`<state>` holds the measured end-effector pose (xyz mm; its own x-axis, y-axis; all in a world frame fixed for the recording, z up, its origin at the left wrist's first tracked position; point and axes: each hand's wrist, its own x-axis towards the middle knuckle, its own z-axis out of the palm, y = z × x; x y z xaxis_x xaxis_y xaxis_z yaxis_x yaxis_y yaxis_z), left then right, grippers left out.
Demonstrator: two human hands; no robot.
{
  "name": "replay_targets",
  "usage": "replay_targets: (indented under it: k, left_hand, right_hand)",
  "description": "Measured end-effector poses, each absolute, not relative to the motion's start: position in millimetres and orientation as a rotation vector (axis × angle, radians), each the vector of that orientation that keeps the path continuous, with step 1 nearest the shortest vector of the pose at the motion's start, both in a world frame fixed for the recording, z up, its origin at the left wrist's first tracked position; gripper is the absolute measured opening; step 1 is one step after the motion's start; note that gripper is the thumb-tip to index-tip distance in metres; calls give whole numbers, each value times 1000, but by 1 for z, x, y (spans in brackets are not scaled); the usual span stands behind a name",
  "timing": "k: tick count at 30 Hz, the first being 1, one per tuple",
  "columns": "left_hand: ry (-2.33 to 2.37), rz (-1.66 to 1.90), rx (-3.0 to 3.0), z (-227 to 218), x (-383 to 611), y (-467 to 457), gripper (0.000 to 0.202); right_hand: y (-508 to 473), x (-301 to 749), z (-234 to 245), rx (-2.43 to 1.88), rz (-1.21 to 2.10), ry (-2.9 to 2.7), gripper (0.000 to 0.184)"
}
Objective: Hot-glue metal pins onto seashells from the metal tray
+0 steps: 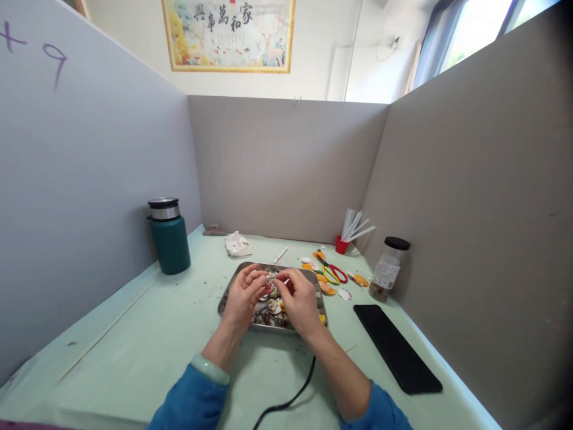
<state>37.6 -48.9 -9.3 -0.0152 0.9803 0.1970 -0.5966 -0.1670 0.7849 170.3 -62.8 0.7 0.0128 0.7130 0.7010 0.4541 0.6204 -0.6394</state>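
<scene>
Over the metal tray [274,328], left hand [242,297] and right hand [301,298] pinch a small indistinct piece [270,278], grips nearly closed; fine two-handed handling seems the step, next calling for steadiness.

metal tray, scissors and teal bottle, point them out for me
metal tray [274,329]: head view, on its near rim
scissors [327,264]: head view, where the blades meet the handles
teal bottle [170,246]: head view, middle of its body

Poster [229,46] w/ 家和萬事興; L partition [94,167] w/ "+ 9"; jar lbl [386,274] illegible.
</scene>
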Motion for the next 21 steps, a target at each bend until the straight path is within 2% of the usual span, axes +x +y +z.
replay_targets:
  k: [8, 21]
  left_hand:
    - [600, 1547, 912, -8, 38, -51, 41]
    - [696, 1641, 1021, -11, 38, -48, 52]
  right_hand:
    - [-65, 170, 0, -1028, 164, -1655, 11]
    - [-67, 170, -3, -1147, -108, -1785, 13]
